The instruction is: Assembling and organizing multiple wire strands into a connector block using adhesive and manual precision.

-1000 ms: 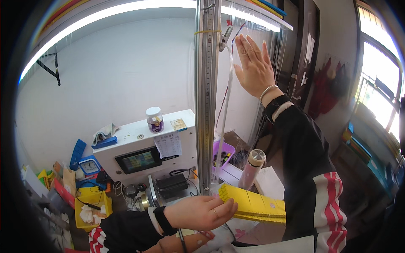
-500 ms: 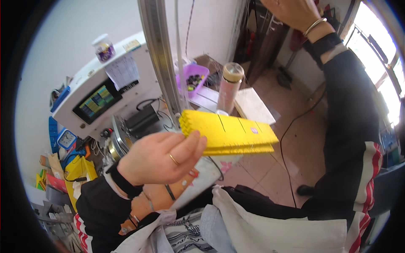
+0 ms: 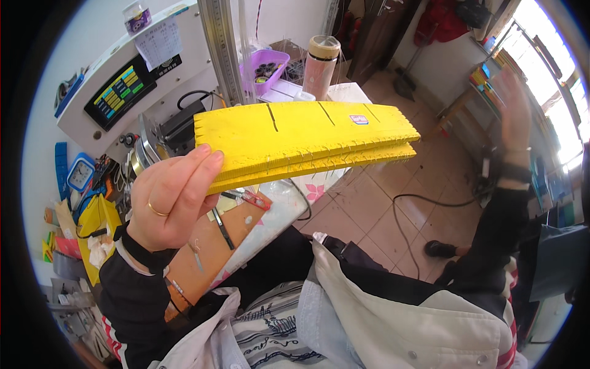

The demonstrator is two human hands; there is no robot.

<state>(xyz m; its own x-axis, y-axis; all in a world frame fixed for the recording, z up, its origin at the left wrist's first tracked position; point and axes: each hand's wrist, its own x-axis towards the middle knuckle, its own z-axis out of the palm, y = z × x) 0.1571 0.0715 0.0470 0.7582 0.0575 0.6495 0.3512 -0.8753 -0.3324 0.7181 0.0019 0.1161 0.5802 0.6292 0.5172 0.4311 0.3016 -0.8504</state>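
Note:
Pinched at its near left corner, a yellow notched board (image 3: 307,132) is in my left hand (image 3: 175,200), raised over the worktable. It looks like two stacked layers with a slot along the edge. Fine thread or wire ends stick out of its toothed edge, and dark lines and a small label mark its top. My right hand (image 3: 515,120) is lifted out to the far right, well apart from the board. Motion smears its fingers, so whether it grips anything does not show.
A white machine with a screen (image 3: 123,92) stands at the left beside an upright metal rail (image 3: 222,49). Behind the board are a purple basket (image 3: 265,66) and a pink bottle (image 3: 321,67). An orange-brown mat (image 3: 212,249) bears a dark pen-like tool (image 3: 223,229). A cable (image 3: 402,230) crosses the tiled floor.
My left hand has moved left and the board now appears larger, with more of its edge showing. My right hand has swung from the top of the view down and outward to the right.

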